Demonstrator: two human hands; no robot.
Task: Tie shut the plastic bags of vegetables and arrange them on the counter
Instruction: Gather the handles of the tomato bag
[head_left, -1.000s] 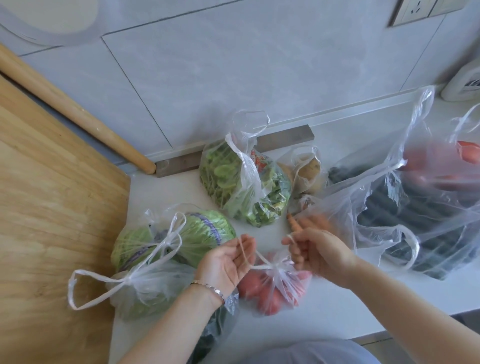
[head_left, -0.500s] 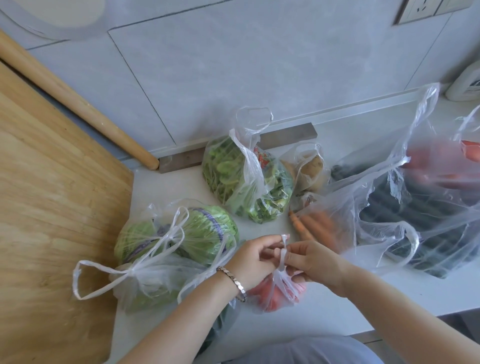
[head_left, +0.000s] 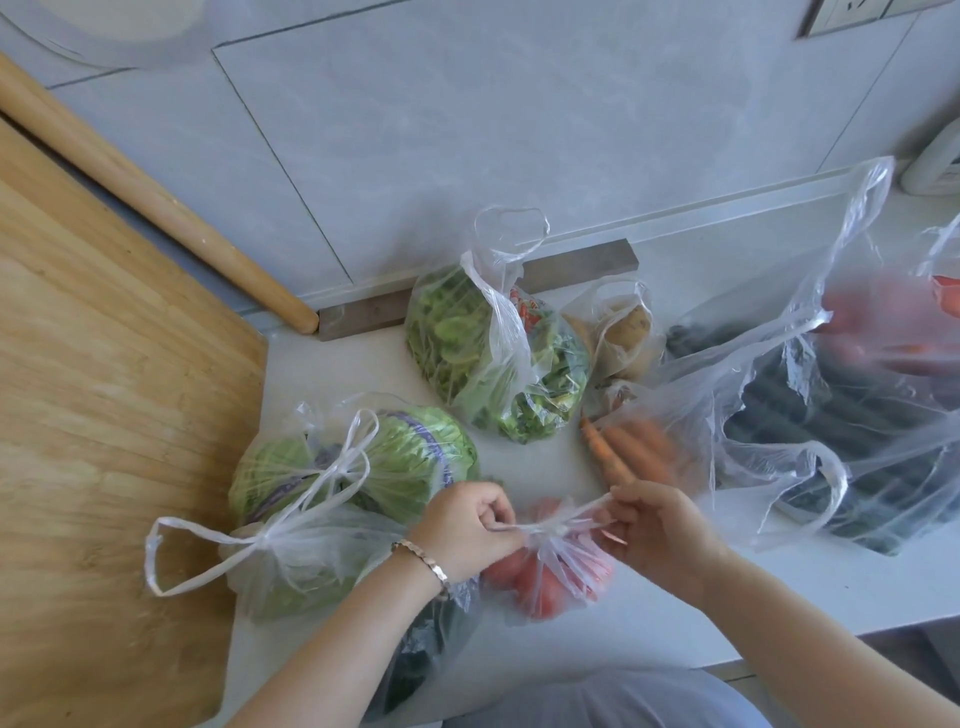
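Observation:
A small clear bag of red tomatoes (head_left: 545, 582) lies on the white counter (head_left: 649, 613) near its front edge. My left hand (head_left: 467, 525) and my right hand (head_left: 654, 525) each pinch one handle of this bag and hold the two ends stretched apart over a knot. To the left sit two knotted bags of green cabbage (head_left: 405, 457) and pale greens (head_left: 296, 571). Behind stands a tied bag of leafy greens (head_left: 493, 358), with a bag of potatoes (head_left: 623, 332) beside it. An open bag of carrots (head_left: 639, 447) lies just behind my right hand.
A large open bag of dark cucumbers (head_left: 841, 415) and a bag with red vegetables (head_left: 893, 322) fill the right side. A wooden board (head_left: 104, 415) and a rolling pin (head_left: 156, 202) are on the left. A dark bag (head_left: 415, 660) lies under my left forearm. The tiled wall is close behind.
My hands came together over the tomato bag, crossed its handles, and have now moved apart sideways, drawing the handles taut into a knot.

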